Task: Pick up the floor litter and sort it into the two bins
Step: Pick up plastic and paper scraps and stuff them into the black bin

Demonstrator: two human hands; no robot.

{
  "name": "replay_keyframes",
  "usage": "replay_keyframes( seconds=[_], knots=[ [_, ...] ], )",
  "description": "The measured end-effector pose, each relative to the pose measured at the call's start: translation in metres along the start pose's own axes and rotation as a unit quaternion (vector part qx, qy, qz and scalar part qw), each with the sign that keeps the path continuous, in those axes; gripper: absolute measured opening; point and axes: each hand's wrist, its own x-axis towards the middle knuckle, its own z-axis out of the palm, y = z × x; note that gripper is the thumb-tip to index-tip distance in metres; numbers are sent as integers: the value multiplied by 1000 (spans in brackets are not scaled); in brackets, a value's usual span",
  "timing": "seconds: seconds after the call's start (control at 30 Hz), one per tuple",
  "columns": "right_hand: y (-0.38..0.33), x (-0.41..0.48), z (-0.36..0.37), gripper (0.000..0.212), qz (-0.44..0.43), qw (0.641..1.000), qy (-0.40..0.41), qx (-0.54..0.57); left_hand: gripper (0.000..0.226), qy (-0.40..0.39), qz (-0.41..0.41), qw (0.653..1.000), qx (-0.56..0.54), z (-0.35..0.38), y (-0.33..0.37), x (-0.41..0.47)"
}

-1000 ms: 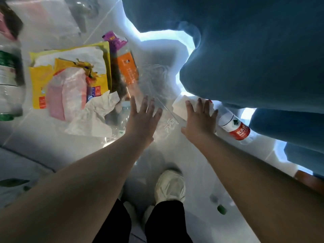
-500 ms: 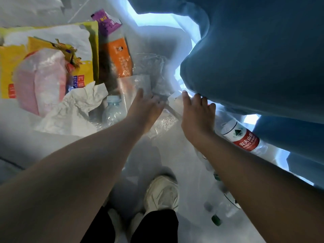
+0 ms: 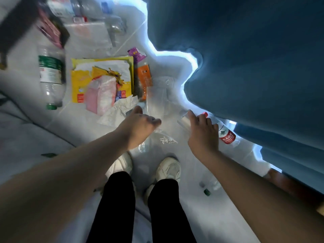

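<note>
Litter lies on the pale floor in front of my shoes (image 3: 168, 170). My left hand (image 3: 140, 124) has its fingers curled and pinches a clear plastic bag (image 3: 167, 140) with white writing, which spreads out below the hand. My right hand (image 3: 201, 130) curls its fingers over a pale folded piece (image 3: 183, 118) next to a red-labelled water bottle (image 3: 226, 136). A small clear bottle (image 3: 143, 147) lies under my left wrist. No bin is in view.
Crumpled white paper (image 3: 119, 110), a pink bag (image 3: 100, 95), yellow packets (image 3: 103, 71), an orange-labelled bottle (image 3: 144, 79) and a purple wrapper (image 3: 136, 54) lie ahead. A large green-labelled bottle (image 3: 50, 76) is at the left. Blue fabric (image 3: 245, 58) fills the right. A green cap (image 3: 206, 192) lies by my right foot.
Both hands went from flat and spread to curled, the left closing on the clear bag and the right on the pale piece. The view has pulled back, showing more floor.
</note>
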Motion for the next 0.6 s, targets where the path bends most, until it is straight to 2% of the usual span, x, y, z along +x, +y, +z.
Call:
replay_keyframes(
  seconds=[0.17, 0.23, 0.3, 0.4, 0.5, 0.6],
  knots=[
    [-19, -83, -83, 74, 19, 997, 31, 64, 41, 51, -29, 998, -13, -99, 19, -67],
    [-23, -124, -122, 75, 17, 991, 41, 126, 41, 67, -40, 997, -21, -147, 35, -98],
    [-24, -172, -160, 73, 24, 968, 51, 246, 34, 84, -65, 994, -25, -193, 55, -130],
    [-18, -245, -215, 65, 54, 914, 76, 395, 30, 107, -95, 989, -48, -251, 88, -177],
    [-1, -316, -259, 58, 79, 878, 119, 458, 25, 140, -101, 984, -49, -302, 126, -210],
    [20, -378, -286, 56, 113, 858, 147, 479, 14, 181, -83, 979, -50, -345, 167, -226]
  ],
)
